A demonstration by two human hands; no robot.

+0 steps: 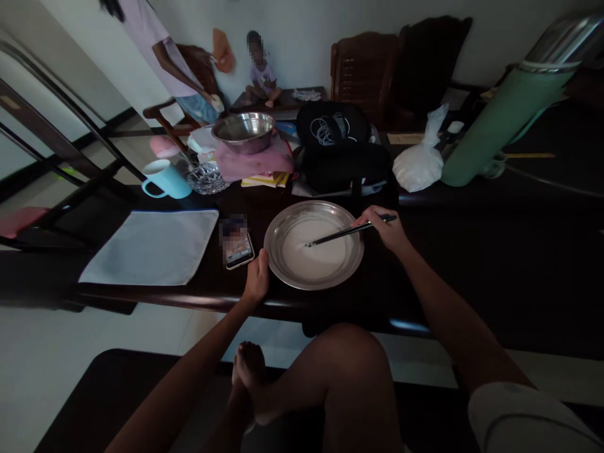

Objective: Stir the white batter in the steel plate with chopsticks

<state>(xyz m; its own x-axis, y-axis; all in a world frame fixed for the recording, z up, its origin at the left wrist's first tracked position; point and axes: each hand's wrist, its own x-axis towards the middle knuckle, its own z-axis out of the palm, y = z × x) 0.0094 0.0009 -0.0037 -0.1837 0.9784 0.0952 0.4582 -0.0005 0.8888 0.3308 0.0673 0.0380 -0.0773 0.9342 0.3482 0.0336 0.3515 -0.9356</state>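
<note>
Inspector A: Nearest item first; the left hand (257, 277) rests at the near rim of the metal plate (282, 255), fingers curled against the table edge; it appears to steady the plate, though I cannot tell whether it pinches the rim or merely presses beside it.

Inspector B: Noted; the right hand (387, 228) pinches a pair of chopsticks (346, 233) near their far end, tips lowered into the white batter (314, 248) inside the plate; held low and slanted, presumably for stirring.

Inspector A: A phone (238, 250) lies just left of the plate, screen up, within glance; a white cloth (151, 245) lies flat further left.

Inspector B: Beyond: 1 blue mug (165, 179), 1 steel bowl (244, 131) atop pink fabric, 1 white bag (419, 165), 1 green flask (507, 123) tilted; 2 people sit well apart at the wall.
</note>
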